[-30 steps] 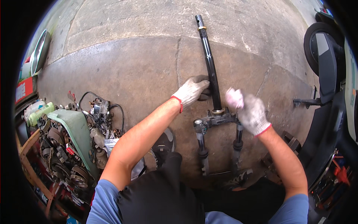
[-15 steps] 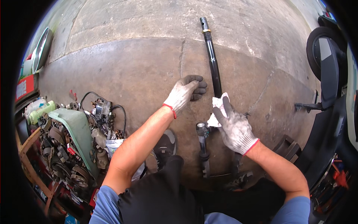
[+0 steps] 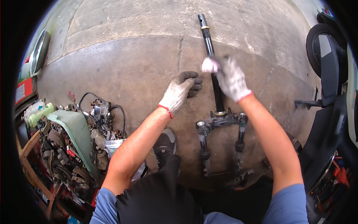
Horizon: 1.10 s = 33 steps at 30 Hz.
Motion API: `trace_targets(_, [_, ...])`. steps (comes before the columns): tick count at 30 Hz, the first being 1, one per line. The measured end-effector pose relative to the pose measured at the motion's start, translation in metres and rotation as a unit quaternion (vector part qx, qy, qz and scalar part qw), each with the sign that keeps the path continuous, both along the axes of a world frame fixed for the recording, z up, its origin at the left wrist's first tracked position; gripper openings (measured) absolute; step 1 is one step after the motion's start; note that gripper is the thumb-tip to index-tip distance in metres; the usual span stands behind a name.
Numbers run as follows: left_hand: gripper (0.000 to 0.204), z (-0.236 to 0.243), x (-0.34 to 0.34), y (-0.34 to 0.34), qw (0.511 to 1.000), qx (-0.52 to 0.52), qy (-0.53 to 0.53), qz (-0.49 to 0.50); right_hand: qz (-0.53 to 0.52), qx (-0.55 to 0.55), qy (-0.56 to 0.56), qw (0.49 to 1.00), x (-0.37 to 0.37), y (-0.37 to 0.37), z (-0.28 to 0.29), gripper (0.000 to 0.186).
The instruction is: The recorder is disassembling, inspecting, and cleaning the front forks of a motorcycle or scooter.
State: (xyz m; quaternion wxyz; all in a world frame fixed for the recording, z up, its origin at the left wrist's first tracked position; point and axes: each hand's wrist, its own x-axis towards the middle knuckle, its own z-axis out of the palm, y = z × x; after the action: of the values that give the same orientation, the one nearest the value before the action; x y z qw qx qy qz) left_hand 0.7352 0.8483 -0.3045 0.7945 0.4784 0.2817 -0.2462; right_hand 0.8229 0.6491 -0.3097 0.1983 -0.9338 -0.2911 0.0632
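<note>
A motorcycle front fork lies with its black steering tube (image 3: 216, 87) pointing away from me, a brass-coloured ring near its far end. At the tube's near end, a crosspiece (image 3: 223, 120) joins two fork legs running toward my feet. My right hand (image 3: 232, 76), in a grey-white knitted glove and blurred by motion, is shut on a crumpled whitish rag (image 3: 211, 65) against the tube's middle. Left of the tube and apart from it hangs my left hand (image 3: 182, 86), gloved, with loosely curled fingers and nothing visible in them.
At the left, a pale green bin (image 3: 76, 130) stands among heaped used metal parts (image 3: 59, 149) and a black-cabled mechanical part (image 3: 100, 110). A scooter (image 3: 330, 71) with a black wheel stands at the right. My shoe (image 3: 164, 143) is near the left fork leg.
My right hand has slid the rag up the tube, away from me, uncovering the crosspiece and right fork leg. My left hand has shifted slightly left; the fork's far end moved slightly left.
</note>
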Motion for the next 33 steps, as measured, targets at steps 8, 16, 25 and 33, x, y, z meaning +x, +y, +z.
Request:
trace_targets(8, [0.041, 0.001, 0.004, -0.007, 0.998, 0.016, -0.008, -0.058, 0.163, -0.06, 0.157, 0.972, -0.058, -0.045, 0.072, 0.033])
trace_targets(16, [0.045, -0.001, 0.015, -0.033, 0.982, 0.045, 0.001, -0.184, -0.104, -0.047, 0.136, 0.984, -0.028, -0.091, 0.091, 0.027])
trace_targets(25, [0.038, -0.01, 0.019, -0.054, 0.99, -0.047, 0.006, -0.136, -0.089, -0.066, 0.562, 0.82, -0.188, -0.112, 0.115, 0.029])
trace_targets(33, [0.032, -0.012, 0.017, -0.056, 0.993, -0.038, -0.02, -0.111, -0.217, -0.037, 0.485, 0.846, -0.232, -0.012, 0.055, 0.036])
